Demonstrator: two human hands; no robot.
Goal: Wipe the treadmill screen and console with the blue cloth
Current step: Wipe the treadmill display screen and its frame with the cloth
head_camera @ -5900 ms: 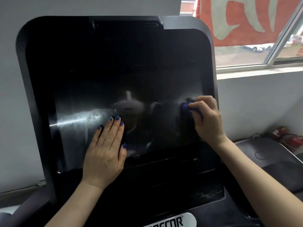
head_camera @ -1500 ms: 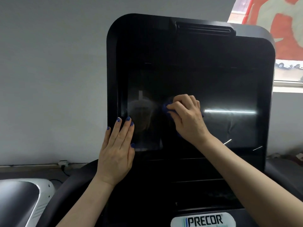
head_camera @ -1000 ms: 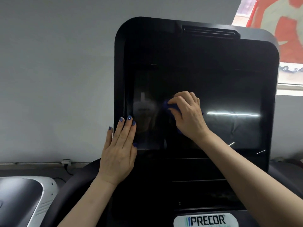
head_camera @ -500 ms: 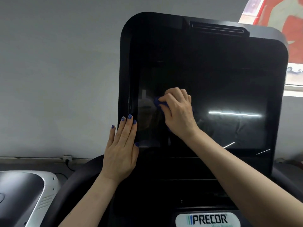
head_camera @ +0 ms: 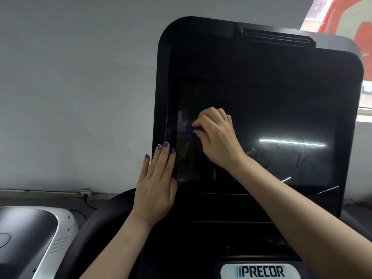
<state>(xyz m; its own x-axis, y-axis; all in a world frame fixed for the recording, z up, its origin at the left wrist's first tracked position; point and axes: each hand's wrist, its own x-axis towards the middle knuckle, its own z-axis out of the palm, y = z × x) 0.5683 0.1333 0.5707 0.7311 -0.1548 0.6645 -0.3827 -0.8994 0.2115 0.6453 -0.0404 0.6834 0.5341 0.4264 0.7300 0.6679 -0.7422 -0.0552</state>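
Right hand (head_camera: 218,137) has fingers curled around the cloth (head_camera: 193,128), bunched small and pressed onto the screen (head_camera: 281,121) in its left-middle area. Only bits of blue show: at the fingertips, past the knuckles on the right, and below the heel of the hand. Left hand (head_camera: 157,186) lies flat, fingers straight and together, on the console (head_camera: 201,47) frame at its lower-left edge, fingertips just over the bezel beside the screen; it holds nothing. The hands are apart, left below and left of right. Screen is dark, with a bright streak reflected right of center. Logo plate (head_camera: 261,271) reading PRECOR sits below the console. Second machine (head_camera: 30,238), white and black, at lower left. Grey wall (head_camera: 80,87) behind, window (head_camera: 362,47) at top right.
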